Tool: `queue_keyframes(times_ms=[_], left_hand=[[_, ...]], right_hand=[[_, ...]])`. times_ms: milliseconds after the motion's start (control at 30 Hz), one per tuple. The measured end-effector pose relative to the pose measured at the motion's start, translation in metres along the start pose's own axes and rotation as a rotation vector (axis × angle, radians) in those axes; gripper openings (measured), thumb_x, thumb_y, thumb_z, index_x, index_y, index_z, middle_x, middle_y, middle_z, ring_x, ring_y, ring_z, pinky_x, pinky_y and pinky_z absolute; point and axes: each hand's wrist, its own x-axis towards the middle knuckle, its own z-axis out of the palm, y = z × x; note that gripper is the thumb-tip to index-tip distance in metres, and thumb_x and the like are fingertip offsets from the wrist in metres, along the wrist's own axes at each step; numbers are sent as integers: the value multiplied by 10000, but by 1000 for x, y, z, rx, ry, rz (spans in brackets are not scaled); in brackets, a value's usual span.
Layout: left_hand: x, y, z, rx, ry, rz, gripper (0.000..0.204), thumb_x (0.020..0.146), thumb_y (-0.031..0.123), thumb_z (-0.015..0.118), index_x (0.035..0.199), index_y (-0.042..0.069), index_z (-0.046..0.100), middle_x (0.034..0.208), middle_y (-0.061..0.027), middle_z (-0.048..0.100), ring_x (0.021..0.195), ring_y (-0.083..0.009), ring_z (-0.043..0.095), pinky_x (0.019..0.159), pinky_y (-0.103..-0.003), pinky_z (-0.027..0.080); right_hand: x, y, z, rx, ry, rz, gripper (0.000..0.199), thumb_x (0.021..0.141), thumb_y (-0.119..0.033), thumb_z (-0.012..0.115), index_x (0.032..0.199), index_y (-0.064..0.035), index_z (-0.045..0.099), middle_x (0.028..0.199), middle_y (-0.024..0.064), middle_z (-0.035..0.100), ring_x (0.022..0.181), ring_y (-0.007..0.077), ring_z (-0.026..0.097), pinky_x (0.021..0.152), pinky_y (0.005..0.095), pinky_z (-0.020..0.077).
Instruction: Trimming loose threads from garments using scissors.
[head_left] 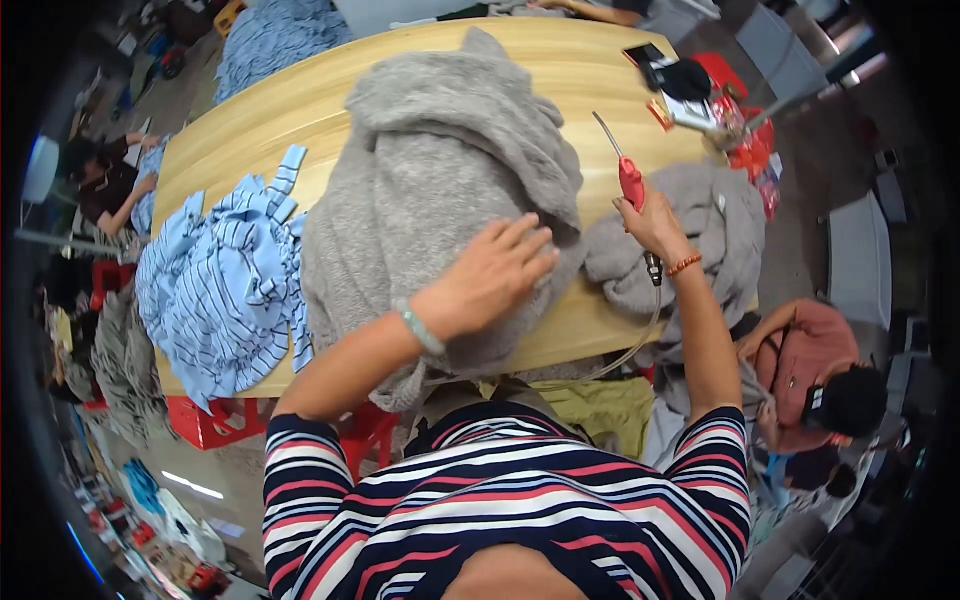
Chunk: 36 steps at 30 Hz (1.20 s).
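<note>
"Right of the grey fleece (430,200), what's the right hand (655,222) got?"

"Red-handled air gun (631,182). Fingers closed round the grip. Thin nozzle (608,135) points away from the wearer (510,490) and slightly left, tip apart from the fleece's right edge. Hose (656,300) curves back, right of the fleece's near end."

"Left hand (492,275)?"

"On top of the fleece, toward its right side, just nearer the wearer than the folded-over flap (470,105). Palm down, fingers loosely spread, pointing right. No pinch visible; how hard it presses, can't tell."

"So where's the fleece from the 2 hands?"

"Under the left, off to the left of the right. It sits on the worktop (280,110), in front of the wearer; long axis runs roughly away from them, near end at the worktop's near edge."

"Key relation, quick?"

"Left hand is nearer, touching. Right hand stands off at the fleece's right side. My judgement: it hinges on the nozzle, which lies beside the fleece and roughly along its long axis, not into it."

"Neighbours?"

"2 piles: blue striped (220,290) left of the fleece, other grey pile (720,215) right of it, near the right hand. Contact there, can't tell."
</note>
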Motion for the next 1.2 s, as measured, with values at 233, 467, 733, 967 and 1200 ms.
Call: queue_keyframes(times_ms=[233,467,733,967,1200], left_hand=[[32,-25,57,102,-390,60,638,734,365,720,1260,59,528,1318,-162,474,1304,-348,372,1028,-524,311],[-13,-31,94,103,-505,70,617,773,354,679,1296,70,517,1390,-126,449,1333,-308,349,1108,-536,203],[-44,0,42,250,-674,164,675,790,414,622,1346,60,477,1467,-144,369,1406,-314,244,1171,-524,81],[-74,-5,33,233,-482,234,631,814,365,605,1341,42,476,1448,-147,394,1410,-315,238,1179,-500,86],[-86,-11,26,154,-472,244,629,817,366,609,1322,14,479,1430,-170,404,1362,-298,314,1149,-465,165]], right_hand=[[-116,-8,-26,-30,-90,-69,397,874,-246,603,1221,-68,529,912,247,636,811,434,608,693,466,486],[-193,-37,-28,-22,-503,-79,342,853,-285,626,1147,-116,579,766,196,647,732,408,622,668,477,490],[-208,-60,-29,-46,-575,-44,308,856,-233,598,1137,-111,569,761,197,650,743,400,633,689,489,486],[-238,-96,-4,-1,-516,-103,317,871,-265,589,1152,-121,559,752,190,652,732,381,643,676,486,497],[-265,-115,11,14,-455,-35,376,854,-217,606,1221,-149,552,779,186,647,721,383,634,665,467,495]])
